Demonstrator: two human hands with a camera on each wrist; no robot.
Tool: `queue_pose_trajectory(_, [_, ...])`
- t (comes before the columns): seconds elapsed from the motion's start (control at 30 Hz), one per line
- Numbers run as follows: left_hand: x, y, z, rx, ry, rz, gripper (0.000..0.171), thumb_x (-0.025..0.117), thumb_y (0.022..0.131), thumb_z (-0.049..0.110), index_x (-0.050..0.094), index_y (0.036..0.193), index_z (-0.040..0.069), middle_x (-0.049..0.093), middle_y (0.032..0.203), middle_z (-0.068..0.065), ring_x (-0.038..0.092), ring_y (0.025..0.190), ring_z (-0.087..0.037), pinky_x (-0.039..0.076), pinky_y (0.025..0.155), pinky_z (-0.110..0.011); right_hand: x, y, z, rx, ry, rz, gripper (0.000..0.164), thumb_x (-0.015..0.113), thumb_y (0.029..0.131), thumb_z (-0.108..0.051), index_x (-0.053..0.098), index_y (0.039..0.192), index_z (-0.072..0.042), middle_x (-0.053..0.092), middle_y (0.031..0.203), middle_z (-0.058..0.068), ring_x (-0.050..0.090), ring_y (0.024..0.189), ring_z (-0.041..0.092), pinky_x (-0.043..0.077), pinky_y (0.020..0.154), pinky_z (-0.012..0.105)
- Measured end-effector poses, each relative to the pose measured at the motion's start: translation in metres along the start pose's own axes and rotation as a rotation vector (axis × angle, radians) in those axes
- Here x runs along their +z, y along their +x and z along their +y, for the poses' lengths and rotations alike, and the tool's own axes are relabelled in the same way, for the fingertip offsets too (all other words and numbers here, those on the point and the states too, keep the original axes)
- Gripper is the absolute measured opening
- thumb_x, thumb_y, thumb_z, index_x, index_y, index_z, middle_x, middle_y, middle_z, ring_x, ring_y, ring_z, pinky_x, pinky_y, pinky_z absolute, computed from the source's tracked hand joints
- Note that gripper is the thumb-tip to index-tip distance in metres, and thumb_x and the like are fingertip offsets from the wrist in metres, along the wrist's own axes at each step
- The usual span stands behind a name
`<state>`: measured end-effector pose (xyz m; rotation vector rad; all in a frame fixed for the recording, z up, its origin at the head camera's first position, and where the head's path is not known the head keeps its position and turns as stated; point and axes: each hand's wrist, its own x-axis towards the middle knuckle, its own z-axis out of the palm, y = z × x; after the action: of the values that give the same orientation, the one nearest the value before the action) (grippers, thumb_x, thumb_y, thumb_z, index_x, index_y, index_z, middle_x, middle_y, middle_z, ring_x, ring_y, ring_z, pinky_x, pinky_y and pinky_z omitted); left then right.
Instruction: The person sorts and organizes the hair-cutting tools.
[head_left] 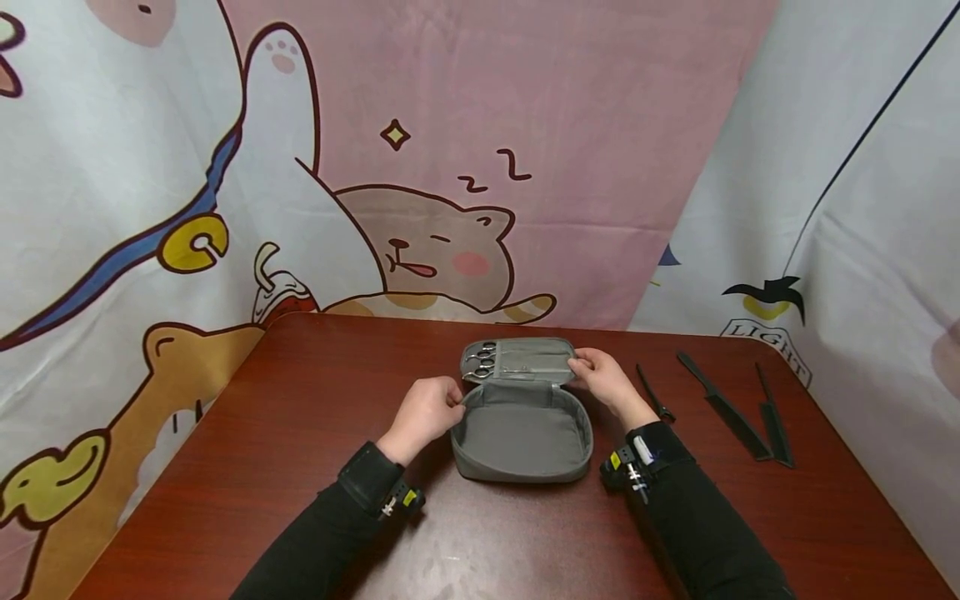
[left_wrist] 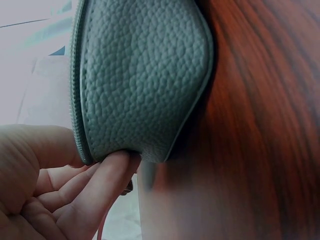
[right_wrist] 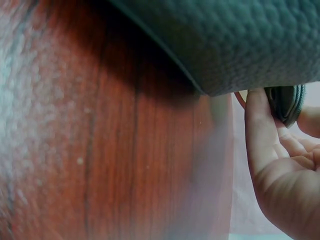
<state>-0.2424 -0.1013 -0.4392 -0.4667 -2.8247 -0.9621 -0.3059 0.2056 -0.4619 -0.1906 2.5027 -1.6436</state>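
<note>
A grey zip case of pebbled leather lies unfolded on the table, its bottom half bare inside. Its lid leans back at the far side, with several silver scissors tucked at the left beside a clear pocket. My left hand pinches the left rim of the bottom half; in the left wrist view, thumb and fingers sit either side of the zipped edge. With my right hand I hold the lid's right edge between thumb and fingers, as the right wrist view also shows.
Right of the case lie a thin dark tool, a long black comb with a handle and a black tail comb. The brown wooden table ends at a cartoon-printed cloth behind.
</note>
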Motion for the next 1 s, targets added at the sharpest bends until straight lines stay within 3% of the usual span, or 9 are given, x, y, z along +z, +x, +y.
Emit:
queue_pose_trajectory(0.17, [0.0, 0.0, 0.0, -0.006, -0.01, -0.009, 0.012, 0.078, 0.082, 0.005, 0.068, 0.076, 0.01, 0.059, 0.067, 0.003, 0.051, 0.059, -0.011, 0.044, 0.055, -0.028, 0.0, -0.001, 0.001, 0.047, 0.001, -0.026, 0.05, 0.041, 0.108, -0.012, 0.026, 0.145, 0.019, 0.037, 0.141, 0.039, 0.055, 0.118, 0.047, 0.049, 0.094, 0.047])
queue_pose_trajectory(0.53, [0.001, -0.001, -0.001, 0.02, 0.003, 0.0, 0.014, 0.077, 0.082, 0.004, 0.067, 0.074, 0.01, 0.059, 0.067, 0.004, 0.052, 0.059, -0.01, 0.045, 0.056, -0.028, -0.002, -0.002, 0.003, 0.111, 0.022, -0.09, 0.049, 0.04, 0.108, -0.015, 0.031, 0.143, 0.019, 0.042, 0.138, 0.037, 0.056, 0.117, 0.044, 0.05, 0.093, 0.045])
queue_pose_trajectory(1.0, [0.002, -0.002, -0.003, 0.041, -0.004, 0.02, 0.012, 0.078, 0.08, 0.004, 0.068, 0.076, 0.009, 0.064, 0.071, 0.001, 0.058, 0.065, -0.013, 0.049, 0.059, -0.029, -0.009, -0.013, -0.001, 0.102, -0.033, -0.129, 0.054, 0.045, 0.107, -0.02, 0.031, 0.145, 0.016, 0.04, 0.141, 0.036, 0.054, 0.119, 0.044, 0.048, 0.096, 0.046])
